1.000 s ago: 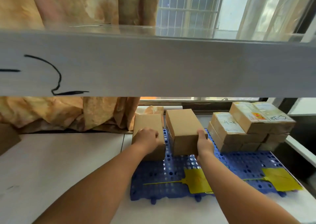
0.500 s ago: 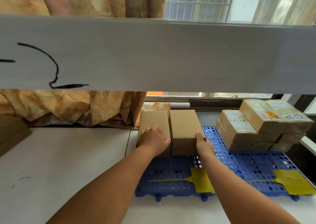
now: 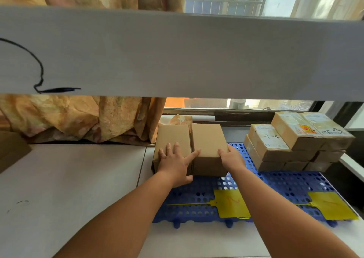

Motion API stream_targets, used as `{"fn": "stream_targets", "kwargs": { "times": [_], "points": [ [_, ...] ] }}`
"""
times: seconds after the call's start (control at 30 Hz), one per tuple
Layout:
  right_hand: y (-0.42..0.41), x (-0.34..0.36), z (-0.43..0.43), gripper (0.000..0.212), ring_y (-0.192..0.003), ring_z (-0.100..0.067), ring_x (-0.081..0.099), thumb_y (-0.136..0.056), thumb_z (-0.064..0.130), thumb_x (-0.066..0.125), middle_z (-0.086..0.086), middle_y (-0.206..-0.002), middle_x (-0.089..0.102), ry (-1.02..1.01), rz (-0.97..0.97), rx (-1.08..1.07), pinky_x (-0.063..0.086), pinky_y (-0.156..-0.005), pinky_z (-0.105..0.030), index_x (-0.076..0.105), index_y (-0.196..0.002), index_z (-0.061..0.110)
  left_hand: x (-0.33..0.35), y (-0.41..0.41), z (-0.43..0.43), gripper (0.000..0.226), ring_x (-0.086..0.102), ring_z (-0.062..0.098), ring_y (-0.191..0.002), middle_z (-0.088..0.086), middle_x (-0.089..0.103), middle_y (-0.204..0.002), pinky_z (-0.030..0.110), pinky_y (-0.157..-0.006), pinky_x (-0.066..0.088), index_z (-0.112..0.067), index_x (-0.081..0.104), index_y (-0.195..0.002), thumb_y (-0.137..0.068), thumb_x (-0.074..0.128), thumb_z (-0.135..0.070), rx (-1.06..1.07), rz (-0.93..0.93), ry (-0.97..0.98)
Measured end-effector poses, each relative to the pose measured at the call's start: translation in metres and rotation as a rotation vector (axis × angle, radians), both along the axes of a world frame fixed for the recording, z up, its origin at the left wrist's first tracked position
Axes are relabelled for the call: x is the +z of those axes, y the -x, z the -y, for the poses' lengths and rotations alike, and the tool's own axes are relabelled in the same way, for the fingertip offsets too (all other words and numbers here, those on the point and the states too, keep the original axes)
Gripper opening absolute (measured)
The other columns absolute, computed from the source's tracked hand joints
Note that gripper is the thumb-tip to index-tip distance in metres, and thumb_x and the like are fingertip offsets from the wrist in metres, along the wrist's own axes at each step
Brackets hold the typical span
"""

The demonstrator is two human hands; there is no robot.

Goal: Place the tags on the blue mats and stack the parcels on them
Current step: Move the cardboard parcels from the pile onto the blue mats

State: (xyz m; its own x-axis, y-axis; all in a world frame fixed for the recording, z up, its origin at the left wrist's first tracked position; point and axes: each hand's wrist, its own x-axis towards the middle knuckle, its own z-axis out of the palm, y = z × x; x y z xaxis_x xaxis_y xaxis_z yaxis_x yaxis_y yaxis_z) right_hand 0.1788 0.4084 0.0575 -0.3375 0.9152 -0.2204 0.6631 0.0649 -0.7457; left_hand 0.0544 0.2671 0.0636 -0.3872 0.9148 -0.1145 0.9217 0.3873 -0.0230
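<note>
Our left hand (image 3: 175,164) lies flat, fingers spread, on the left plain parcel (image 3: 172,139). Our right hand (image 3: 231,157) cups the near right corner of the right plain parcel (image 3: 206,139); its grip seems loose. Both parcels touch, on the left blue mat (image 3: 197,196) behind its yellow tag (image 3: 229,205).

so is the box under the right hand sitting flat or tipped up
Flat. The box rests level on the blue mat, its top even with the neighbouring box, right hand on its corner.

Bare forearms (image 3: 126,216), no sleeves
</note>
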Motion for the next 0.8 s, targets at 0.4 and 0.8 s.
{"fn": "stream_targets", "kwargs": {
  "times": [0.4,0.8],
  "points": [
    [0.004,0.003,0.02,0.032,-0.113,-0.031,0.049,-0.099,0.02,0.036,-0.008,-0.126,0.056,-0.586,0.308,0.122,0.042,-0.089,-0.042,0.057,-0.122,0.018,0.0,-0.001,0.003,0.077,-0.007,0.045,-0.145,0.02,-0.009,-0.159,0.059,-0.116,0.002,-0.038,0.0,-0.151,-0.092,0.05,-0.044,0.041,-0.016,0.028],
    [0.055,0.02,0.085,0.033,-0.116,-0.023,0.05,-0.093,0.021,0.048,-0.004,-0.125,0.059,-0.685,0.077,0.303,0.039,-0.096,-0.037,0.058,-0.124,0.023,0.004,0.03,0.033,0.072,0.001,0.028,-0.149,0.007,0.005,-0.162,0.042,-0.12,0.012,-0.019,0.013,-0.152,-0.094,0.051,-0.038,0.156,0.192,-0.283]
  ]
}}
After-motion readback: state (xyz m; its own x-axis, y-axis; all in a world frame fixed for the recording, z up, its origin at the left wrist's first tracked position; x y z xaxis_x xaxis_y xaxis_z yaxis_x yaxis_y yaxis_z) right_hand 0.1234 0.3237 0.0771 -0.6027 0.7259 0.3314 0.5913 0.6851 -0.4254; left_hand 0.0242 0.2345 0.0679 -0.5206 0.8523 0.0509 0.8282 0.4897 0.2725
